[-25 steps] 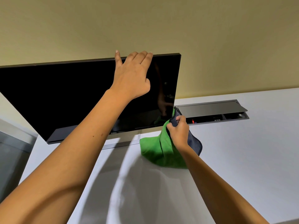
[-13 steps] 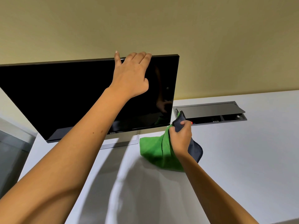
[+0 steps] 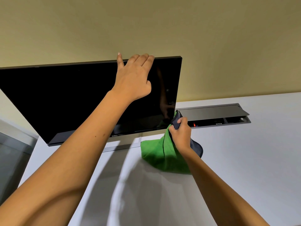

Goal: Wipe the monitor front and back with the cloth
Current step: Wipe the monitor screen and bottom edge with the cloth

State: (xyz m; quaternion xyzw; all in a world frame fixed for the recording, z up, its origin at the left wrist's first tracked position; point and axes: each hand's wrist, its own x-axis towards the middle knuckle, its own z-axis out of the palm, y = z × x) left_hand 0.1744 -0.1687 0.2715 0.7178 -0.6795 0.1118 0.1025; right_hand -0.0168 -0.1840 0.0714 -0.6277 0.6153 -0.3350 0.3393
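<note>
A black monitor (image 3: 65,98) with a dark screen stands on a white desk (image 3: 244,160), its right side turned toward me. My left hand (image 3: 135,79) grips the top edge, fingers hooked over the rim and thumb on the screen. A green and dark grey cloth (image 3: 156,154) hangs from my right hand (image 3: 180,132), which grips its bunched top right at the monitor's lower right corner. The cloth's lower part rests on the desk. The monitor's back is hidden.
An open grey cable box (image 3: 216,115) is sunk into the desk just right of the monitor, with a small red light inside. The silver stand base (image 3: 123,145) sits under the screen. A beige wall (image 3: 162,26) rises behind. The desk's left edge drops off at left.
My right hand with the cloth swung slightly out to the right and has come back up to the monitor's lower right corner. My left hand has stayed on the top edge.
</note>
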